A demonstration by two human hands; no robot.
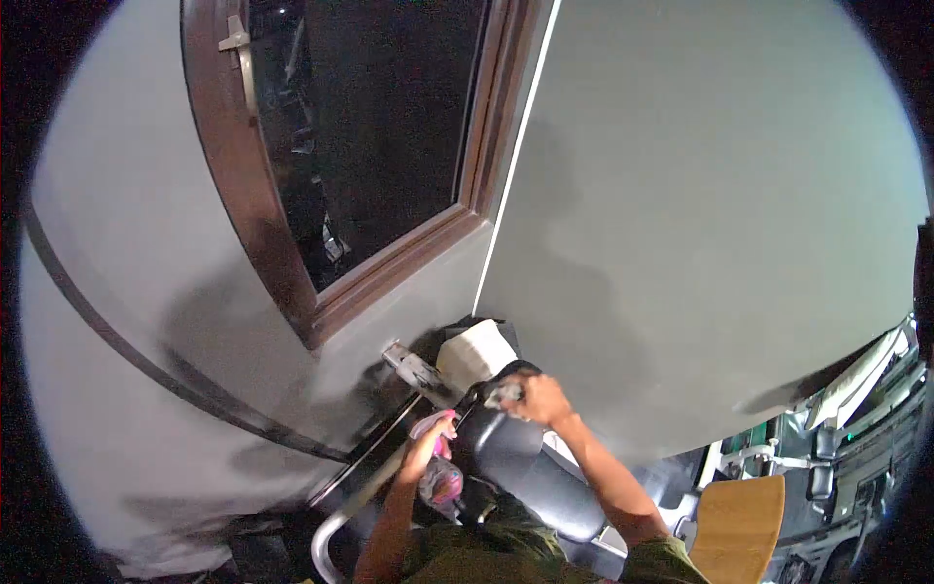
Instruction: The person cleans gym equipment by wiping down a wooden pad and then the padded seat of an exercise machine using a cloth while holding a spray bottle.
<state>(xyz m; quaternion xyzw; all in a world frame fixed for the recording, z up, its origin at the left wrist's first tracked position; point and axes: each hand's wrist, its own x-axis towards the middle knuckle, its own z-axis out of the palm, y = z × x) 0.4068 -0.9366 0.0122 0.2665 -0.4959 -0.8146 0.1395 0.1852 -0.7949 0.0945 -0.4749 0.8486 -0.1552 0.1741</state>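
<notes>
My left hand (pixel 424 453) is closed round the neck of a spray bottle (pixel 443 485) with a pink top and a clear body. My right hand (pixel 543 399) grips a crumpled greyish cloth (pixel 503 394) at the upper end of a black padded seat (pixel 498 446). The cloth appears to touch the padding, though the fingers partly cover it. Just left of the seat, a metal bar (pixel 418 372) slants toward the wall.
A pale, box-like object (pixel 477 352) stands in the corner behind the seat. A brown-framed window (pixel 389 265) is set in the grey wall. Low at left curves a metal tube (pixel 326 540). At right are a wooden board (pixel 741 526) and gym-like equipment (pixel 822 467).
</notes>
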